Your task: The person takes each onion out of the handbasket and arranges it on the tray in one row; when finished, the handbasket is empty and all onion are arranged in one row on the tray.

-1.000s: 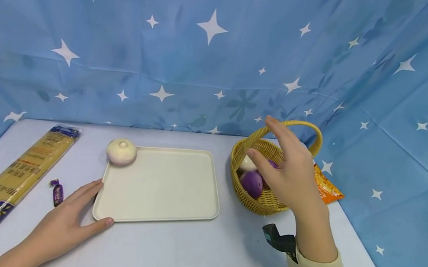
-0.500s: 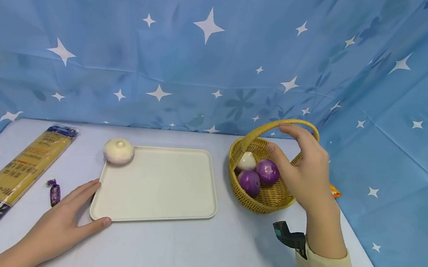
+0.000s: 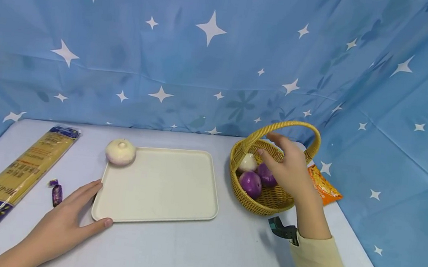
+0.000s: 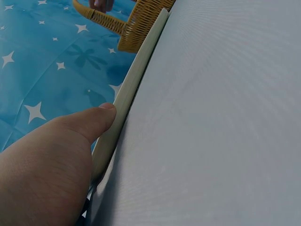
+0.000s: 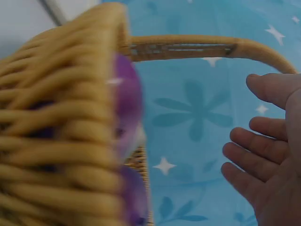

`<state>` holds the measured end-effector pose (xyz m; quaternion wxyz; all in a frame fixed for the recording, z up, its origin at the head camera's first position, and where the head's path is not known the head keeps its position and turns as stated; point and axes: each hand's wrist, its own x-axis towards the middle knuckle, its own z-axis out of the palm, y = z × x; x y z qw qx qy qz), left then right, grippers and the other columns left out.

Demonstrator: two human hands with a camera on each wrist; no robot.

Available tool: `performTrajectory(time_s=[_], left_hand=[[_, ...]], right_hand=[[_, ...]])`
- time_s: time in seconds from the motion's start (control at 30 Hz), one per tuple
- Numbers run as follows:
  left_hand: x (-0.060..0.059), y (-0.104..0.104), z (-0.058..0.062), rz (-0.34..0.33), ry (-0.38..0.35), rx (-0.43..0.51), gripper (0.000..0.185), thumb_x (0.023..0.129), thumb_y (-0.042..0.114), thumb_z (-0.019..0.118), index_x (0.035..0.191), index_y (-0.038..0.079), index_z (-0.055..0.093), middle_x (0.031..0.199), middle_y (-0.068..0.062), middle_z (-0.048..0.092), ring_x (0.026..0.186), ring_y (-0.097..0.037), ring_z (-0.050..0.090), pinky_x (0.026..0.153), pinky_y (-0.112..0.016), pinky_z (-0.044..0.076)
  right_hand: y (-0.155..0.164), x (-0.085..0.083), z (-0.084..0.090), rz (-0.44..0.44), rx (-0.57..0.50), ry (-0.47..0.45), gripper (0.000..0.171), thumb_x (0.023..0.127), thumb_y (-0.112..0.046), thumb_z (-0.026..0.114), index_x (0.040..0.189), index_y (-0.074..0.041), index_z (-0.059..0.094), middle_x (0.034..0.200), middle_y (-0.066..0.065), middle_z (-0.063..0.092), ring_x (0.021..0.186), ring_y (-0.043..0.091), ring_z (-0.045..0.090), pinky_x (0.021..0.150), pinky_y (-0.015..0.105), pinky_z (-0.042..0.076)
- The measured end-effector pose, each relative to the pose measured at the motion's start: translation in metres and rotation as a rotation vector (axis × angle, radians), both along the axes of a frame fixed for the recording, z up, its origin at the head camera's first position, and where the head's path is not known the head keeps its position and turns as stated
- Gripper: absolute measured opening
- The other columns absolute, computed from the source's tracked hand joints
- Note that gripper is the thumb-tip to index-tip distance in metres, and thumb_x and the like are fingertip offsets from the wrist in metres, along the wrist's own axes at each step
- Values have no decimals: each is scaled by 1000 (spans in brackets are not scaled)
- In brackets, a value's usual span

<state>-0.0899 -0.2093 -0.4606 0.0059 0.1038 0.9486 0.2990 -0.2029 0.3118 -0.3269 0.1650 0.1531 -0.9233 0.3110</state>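
Observation:
My left hand [image 3: 60,221] rests at the near left corner of a cream tray [image 3: 157,188], fingers along its left side and thumb [image 4: 106,107] on its front rim. On the tray's far left corner sits a round white onion-like vegetable [image 3: 120,152]. My right hand [image 3: 290,170] hovers over a yellow wicker basket [image 3: 255,206], below its arched handle, fingers spread and holding nothing. In the basket lie two purple round vegetables [image 3: 250,184] and a white one [image 3: 248,162]. The right hand covers part of the basket's right side.
At the left lies a long spaghetti packet [image 3: 17,178]. Between it and the tray is a purple wrapped candy [image 3: 57,195]. An orange snack bag [image 3: 323,186] lies right of the basket. A blue star-patterned curtain [image 3: 205,63] hangs behind and to the right.
My right hand shifts right over the basket's rim, then back left and lower over it. The left hand and the tray keep their places.

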Motion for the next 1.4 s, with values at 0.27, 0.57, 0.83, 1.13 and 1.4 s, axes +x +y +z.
performTrajectory(time_s=[0.27, 0.57, 0.83, 1.13, 1.4], left_hand=[[1, 1, 0, -2, -5, -1, 109, 94, 67, 79, 171, 5, 34, 173, -22, 35, 151, -56, 39, 105, -85, 41], [0, 1, 1, -4, -4, 4, 108, 94, 67, 79, 171, 6, 34, 174, -21, 35, 152, -55, 39, 105, -85, 41], [-1, 1, 2, -5, 1, 3, 108, 94, 66, 79, 171, 6, 34, 173, -21, 35, 152, -55, 39, 106, -84, 41], [-1, 1, 3, -6, 8, 1, 108, 94, 66, 79, 171, 5, 33, 173, -22, 35, 152, -55, 39, 107, -83, 41], [-2, -1, 2, 0, 0, 3, 108, 94, 66, 79, 171, 6, 33, 173, -22, 35, 152, -55, 39, 106, -83, 41]], right_hand=[[-4, -14, -27, -4, 14, -163, 65, 107, -47, 69, 157, -6, 56, 153, 16, 63, 146, 37, 55, 121, 62, 45], [-3, -23, -46, 26, 83, -207, 69, 104, -47, 74, 157, -7, 56, 153, 17, 62, 136, 38, 61, 111, 60, 53], [-2, -27, -55, -7, 91, -266, 77, 99, -55, 78, 157, -10, 56, 143, 14, 68, 113, 29, 69, 96, 52, 60], [-2, -29, -56, -56, 102, -347, 87, 97, -65, 74, 159, -7, 54, 142, 18, 68, 122, 34, 68, 104, 57, 58], [-3, -32, -58, -69, 95, -391, 85, 95, -64, 77, 156, -8, 57, 139, 17, 70, 125, 37, 67, 106, 58, 57]])
